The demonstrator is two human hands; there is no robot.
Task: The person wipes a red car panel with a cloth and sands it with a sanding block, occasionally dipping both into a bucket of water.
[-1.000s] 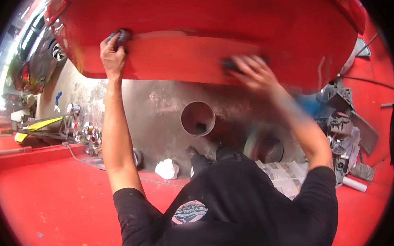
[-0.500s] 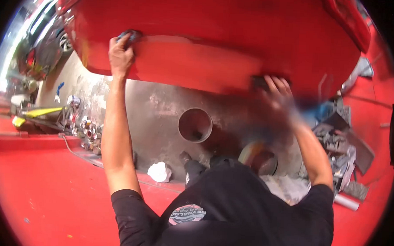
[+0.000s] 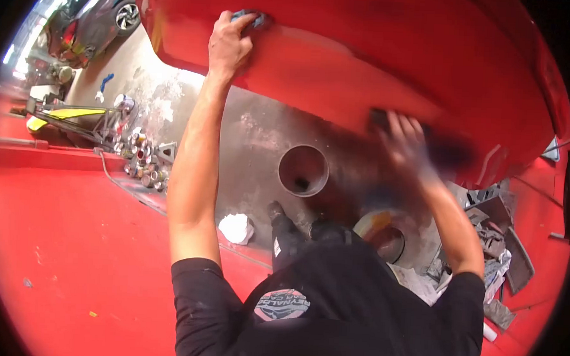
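Note:
A large glossy red car body panel (image 3: 367,48) curves across the top of the head view, with a duller, lighter red band along its lower edge. My left hand (image 3: 230,45) is closed on a crumpled blue-grey cloth (image 3: 256,19), pressing it to the panel's upper left part. Farther right, my right hand (image 3: 404,142) is smeared by motion. Its fingers lie over a dark block-shaped pad (image 3: 380,118) against the lower part of the panel. The pad's exact kind is too blurred to make out.
Below the panel stands a round bucket (image 3: 281,171); another bucket (image 3: 364,223) is near my legs. White crumpled material (image 3: 236,228) lies left of my feet. Several cans (image 3: 144,165), a yellow-and-black stand (image 3: 78,113) and a parked car (image 3: 94,26) are left; scrap parts (image 3: 496,232) right.
The view has shifted, so the panel looks more tilted. My left hand with the cloth appears higher and farther right in view; my right hand stays at the lower panel with the dark pad.

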